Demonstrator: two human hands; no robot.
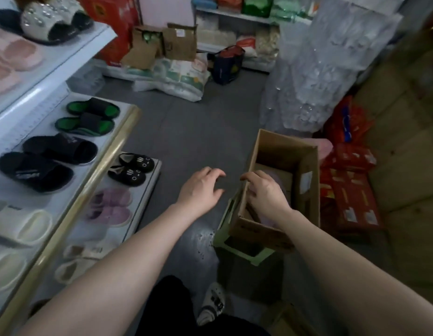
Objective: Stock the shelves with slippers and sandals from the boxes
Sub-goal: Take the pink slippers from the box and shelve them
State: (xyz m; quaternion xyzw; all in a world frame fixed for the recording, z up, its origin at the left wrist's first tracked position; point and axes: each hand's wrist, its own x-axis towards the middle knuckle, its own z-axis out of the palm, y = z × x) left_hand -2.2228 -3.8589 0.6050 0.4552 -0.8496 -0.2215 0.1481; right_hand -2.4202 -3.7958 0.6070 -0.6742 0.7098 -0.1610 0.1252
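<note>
An open brown cardboard box point(305, 190) stands on a green crate point(239, 253) on the floor at centre right. Pale purple slippers point(278, 180) show inside it. My right hand point(264, 192) rests over the box's left wall, fingers curled over the rim. My left hand point(200, 187) hovers just left of the box with loosely bent fingers, holding nothing. White shelves point(72, 151) on the left carry several pairs: green-and-black sandals point(89, 117), black fuzzy slippers point(48, 161), black cat slippers point(133, 168), purple slippers point(111, 204), white slides point(19, 224).
Grey floor point(196, 132) lies between the shelves and the box. Red cartons point(351, 185) sit right of the box. Clear wrapped glassware point(319, 69) stands behind it. Paper bags point(162, 44) and soft packs point(176, 76) lie at the back. My foot point(210, 304) is below.
</note>
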